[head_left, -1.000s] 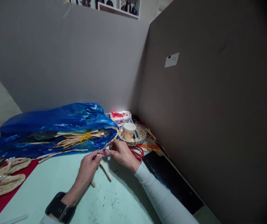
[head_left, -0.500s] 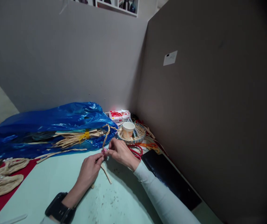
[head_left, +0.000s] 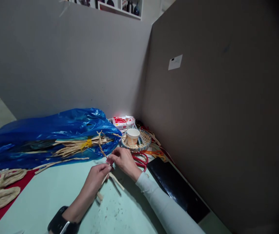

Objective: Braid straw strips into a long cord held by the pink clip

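Close together over the pale green tabletop [head_left: 76, 191], both my hands are closed in pinches. A small pink piece [head_left: 109, 160] shows between the fingertips; its exact kind is too small to tell. Out of the top of this grip a braided straw cord [head_left: 101, 148] rises, leaning left. Loose straw strips [head_left: 116, 181] hang below the fingers toward me. My left hand [head_left: 95, 177] grips the lower part of the cord where the strips come out. My right hand [head_left: 124, 162] pinches at the pink piece, its fingertips partly hiding it.
A blue plastic bag [head_left: 44, 125] with a tied straw bundle [head_left: 73, 146] lies behind. Beyond my right hand are red-handled scissors [head_left: 141, 160], a woven basket [head_left: 145, 143] with a paper cup [head_left: 132, 137], and a black flat item [head_left: 175, 188]. Straw sandals [head_left: 4, 196] lie left.
The cord's upper end has swung left and now leans over the straw bundle. More loose strips show below my left hand. Both hands stay close together, and the view has shifted slightly.
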Tool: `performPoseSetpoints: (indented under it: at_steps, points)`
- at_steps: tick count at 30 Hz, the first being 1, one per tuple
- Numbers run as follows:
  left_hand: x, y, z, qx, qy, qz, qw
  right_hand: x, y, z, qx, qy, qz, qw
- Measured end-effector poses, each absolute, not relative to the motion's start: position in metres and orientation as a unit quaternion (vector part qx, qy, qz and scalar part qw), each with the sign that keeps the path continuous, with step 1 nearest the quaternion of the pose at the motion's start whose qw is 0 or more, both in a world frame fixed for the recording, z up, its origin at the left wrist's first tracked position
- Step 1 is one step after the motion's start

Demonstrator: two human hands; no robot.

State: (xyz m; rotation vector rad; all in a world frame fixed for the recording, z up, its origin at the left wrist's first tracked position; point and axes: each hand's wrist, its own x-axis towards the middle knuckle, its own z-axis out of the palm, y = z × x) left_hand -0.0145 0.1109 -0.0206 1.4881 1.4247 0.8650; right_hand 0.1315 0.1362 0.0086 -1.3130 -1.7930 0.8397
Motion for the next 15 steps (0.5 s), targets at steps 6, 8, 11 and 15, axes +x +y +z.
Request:
performPoseSetpoints:
  at_steps: [6, 8, 11, 15]
  points:
    - [-0.013, 0.110, -0.015, 0.588, 0.572, 0.355, 0.448, 0.122, 0.137, -0.002, -0.510, -0.714, 0.306, 0.369]
    - [-0.013, 0.110, -0.015, 0.583, 0.575, 0.358, 0.449, 0.121, 0.137, -0.004, -0.514, -0.717, 0.287, 0.375]
    - [-0.014, 0.110, -0.018, 0.581, 0.579, 0.357, 0.447, 0.119, 0.138, -0.005, -0.517, -0.722, 0.256, 0.382]
    - [-0.017, 0.113, -0.024, 0.605, 0.579, 0.345, 0.424, 0.118, 0.139, -0.006, -0.521, -0.733, 0.242, 0.363]
